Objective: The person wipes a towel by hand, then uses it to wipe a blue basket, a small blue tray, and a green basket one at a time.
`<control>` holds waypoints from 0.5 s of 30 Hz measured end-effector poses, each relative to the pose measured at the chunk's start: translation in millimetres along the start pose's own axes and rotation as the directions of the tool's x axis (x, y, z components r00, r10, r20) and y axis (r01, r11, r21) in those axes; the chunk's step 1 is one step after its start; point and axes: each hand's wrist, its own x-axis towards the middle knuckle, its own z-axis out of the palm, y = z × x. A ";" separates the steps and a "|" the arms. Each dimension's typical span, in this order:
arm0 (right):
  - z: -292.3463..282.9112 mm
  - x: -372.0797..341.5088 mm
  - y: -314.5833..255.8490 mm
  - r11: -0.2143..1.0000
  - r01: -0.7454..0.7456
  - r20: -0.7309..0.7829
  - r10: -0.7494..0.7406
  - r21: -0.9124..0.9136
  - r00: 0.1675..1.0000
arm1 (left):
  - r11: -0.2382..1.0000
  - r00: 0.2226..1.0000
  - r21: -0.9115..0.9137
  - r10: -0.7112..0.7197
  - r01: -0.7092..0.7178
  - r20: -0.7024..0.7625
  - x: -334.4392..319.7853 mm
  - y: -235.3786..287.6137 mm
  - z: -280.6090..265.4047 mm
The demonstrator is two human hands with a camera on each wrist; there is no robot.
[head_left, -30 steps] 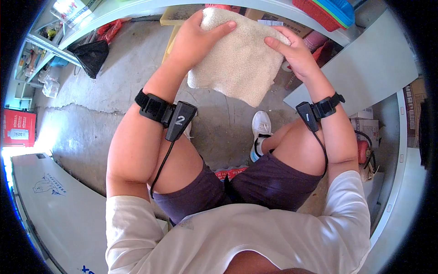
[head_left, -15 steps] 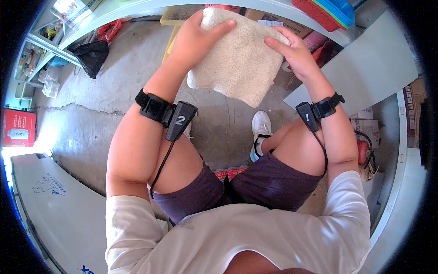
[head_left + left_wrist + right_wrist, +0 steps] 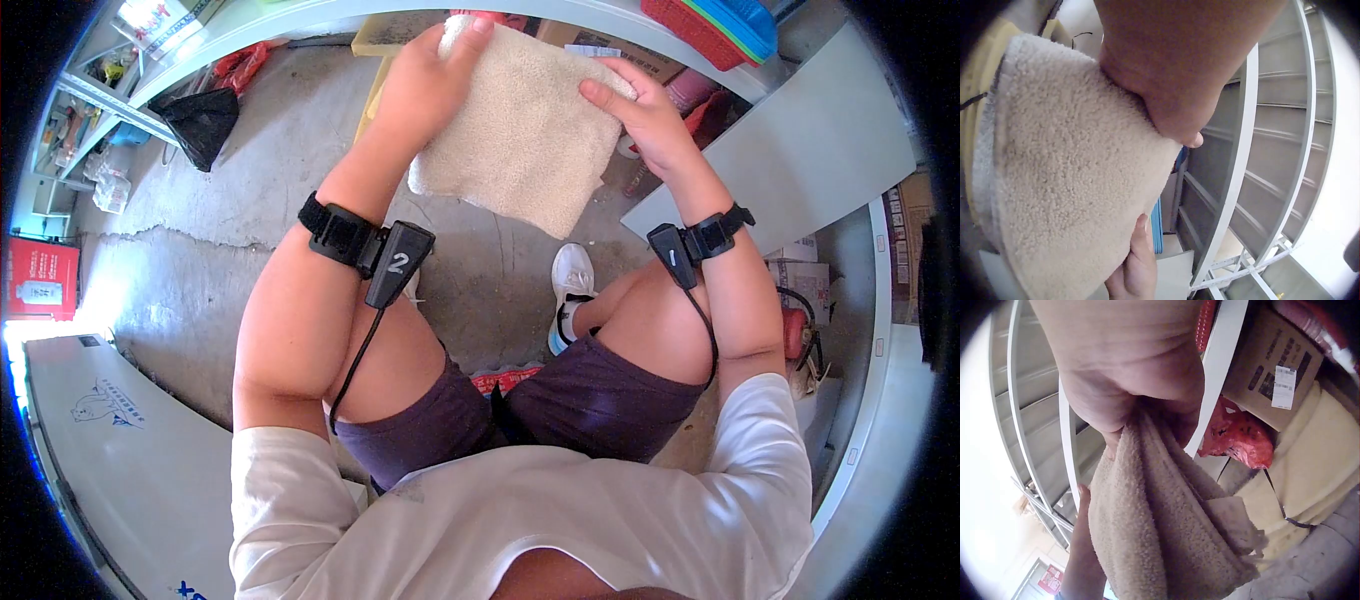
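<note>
A beige terry towel (image 3: 530,125), folded into layers, hangs between both hands above the floor. My left hand (image 3: 430,90) grips its upper left corner, thumb lying on the near face. At the upper right edge, my right hand (image 3: 655,120) pinches it with the thumb in front and the fingers behind. Seen from the left wrist, the towel's pile (image 3: 1072,169) fills the left side. In the right wrist view, the layers gather into folds below the right hand (image 3: 1141,381), and a pale tag (image 3: 1232,519) sticks out at the side.
Overhead and ahead runs a white shelf edge (image 3: 330,20) with red and blue baskets (image 3: 710,30) on it. Under it are a cardboard box (image 3: 1272,369), a red plastic bag (image 3: 1241,437) and yellow foam (image 3: 1316,456). A grey-white panel (image 3: 800,150) leans at the right.
My left hand has shifted slightly up and left, its thumb sliding from farther in on the towel toward the corner. The towel's lower edge hangs slightly lower; the right hand stays in place.
</note>
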 end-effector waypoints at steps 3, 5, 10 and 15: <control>1.4 -1.5 -2.5 1.000 -0.008 0.007 0.007 0.020 1.000 | 0.998 0.998 -0.014 0.068 -0.068 0.014 2.8 -8.6 -0.8; 1.7 -1.9 -3.0 1.000 -0.005 0.005 0.005 0.019 1.000 | 0.996 0.997 -0.024 0.081 -0.080 0.016 5.3 -13.1 1.0; 1.0 -1.5 -3.1 1.000 -0.003 0.012 0.003 0.012 1.000 | 0.995 0.995 -0.037 0.096 -0.095 0.029 4.2 -11.3 0.0; 1.1 -1.5 -2.6 1.000 -0.004 0.009 0.004 0.002 1.000 | 0.994 0.994 -0.059 0.096 -0.093 0.046 6.5 -14.5 -0.4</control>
